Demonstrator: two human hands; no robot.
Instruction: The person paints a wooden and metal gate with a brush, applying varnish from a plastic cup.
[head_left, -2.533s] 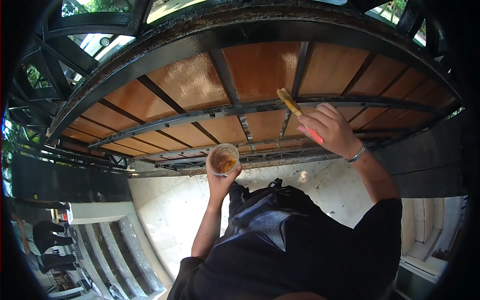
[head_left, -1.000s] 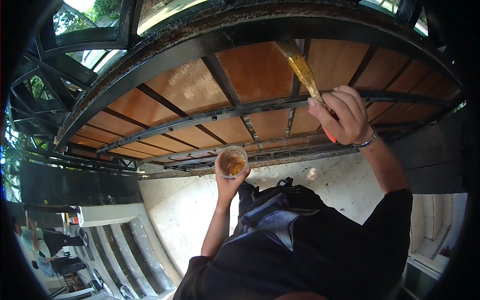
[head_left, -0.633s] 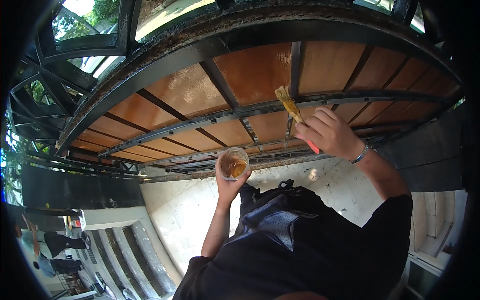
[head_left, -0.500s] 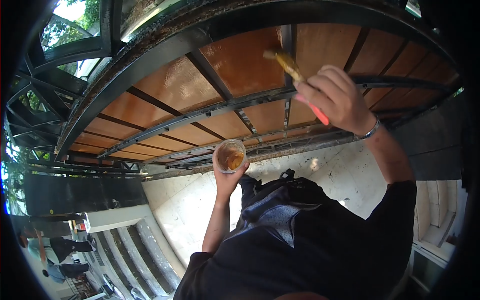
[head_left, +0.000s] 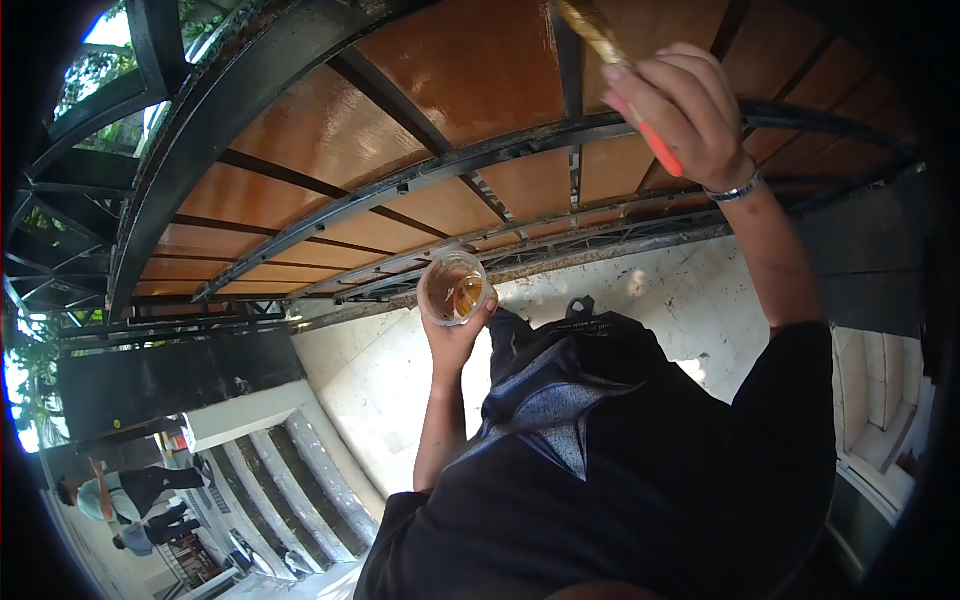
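My right hand (head_left: 690, 115) is wrapped round a paintbrush (head_left: 665, 148) with a pink-red handle. The brush points up and left, its bristle end near a black bar of the metal frame and the top edge of the view. Below and to the left, my left hand (head_left: 457, 338) holds a clear plastic cup (head_left: 440, 292) with some amber liquid inside. Glossy orange-brown panels (head_left: 470, 75) fill the curved black metal frame (head_left: 440, 165) in front of me. The cup is beneath the frame's lower bars.
Pale stone floor (head_left: 350, 370) lies below the frame. Grey steps (head_left: 290, 490) are at the lower left, with two people (head_left: 135, 495) beyond them. A dark wall panel (head_left: 180, 375) stands at the left, and more steps (head_left: 880, 385) at the right.
My right hand and the brush have moved up in the view. The cup in my left hand is slightly higher and further left. The whole view has shifted, bringing the frame higher.
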